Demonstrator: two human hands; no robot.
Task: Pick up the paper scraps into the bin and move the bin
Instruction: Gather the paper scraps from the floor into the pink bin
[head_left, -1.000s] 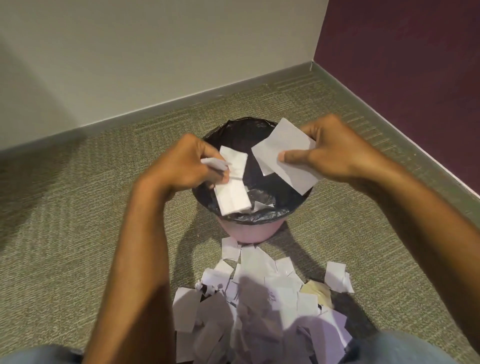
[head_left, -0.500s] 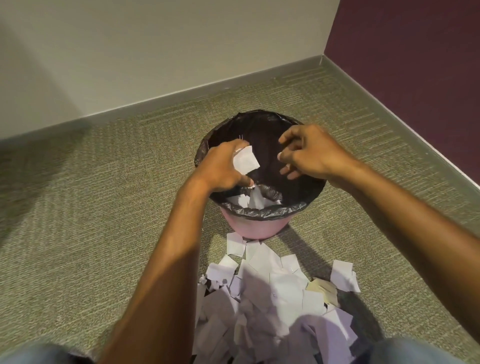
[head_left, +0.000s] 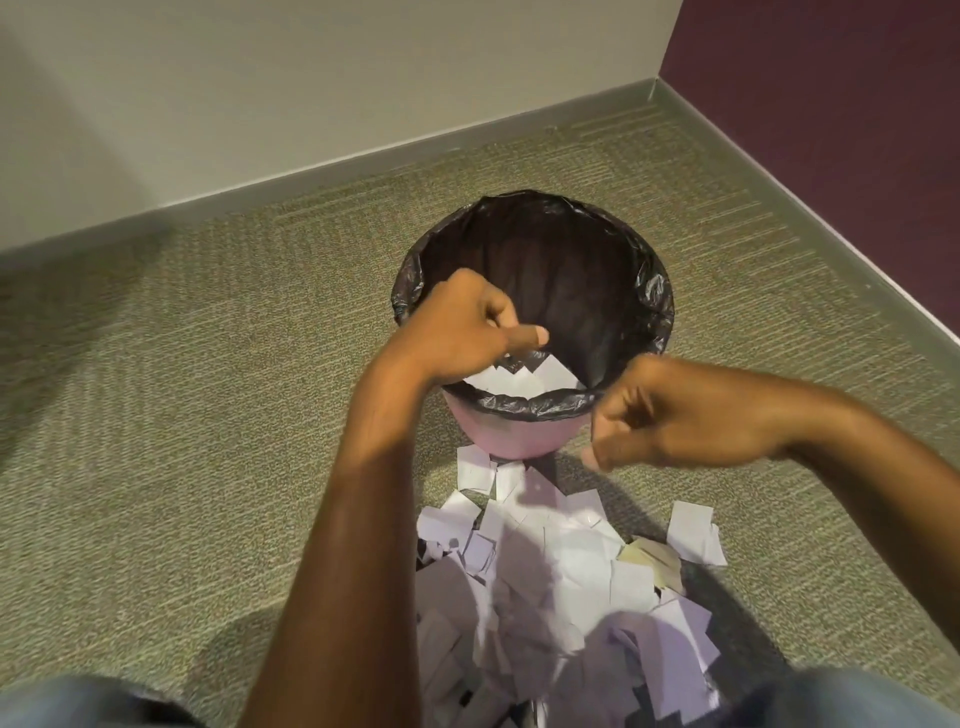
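Note:
A pink bin (head_left: 511, 436) lined with a black bag (head_left: 644, 291) stands on the carpet, with white scraps (head_left: 524, 382) lying inside it. My left hand (head_left: 467, 327) hovers over the bin's near left rim, fingers loosely curled and empty. My right hand (head_left: 685, 415), blurred, is in front of the bin's near right rim, fingers curled downward, holding nothing. A pile of white paper scraps (head_left: 561, 587) lies on the floor just in front of the bin, below both hands.
Green-grey carpet (head_left: 208, 415) surrounds the bin. A cream wall (head_left: 311, 78) with a grey baseboard runs behind, meeting a dark maroon wall (head_left: 831, 104) at the right corner. My knees in blue fabric (head_left: 841, 701) frame the pile at the bottom edge.
Both hands let their paper pieces drop into the bin. The right hand has pulled back from above the bin toward me and lower; the left stays over the rim, now empty.

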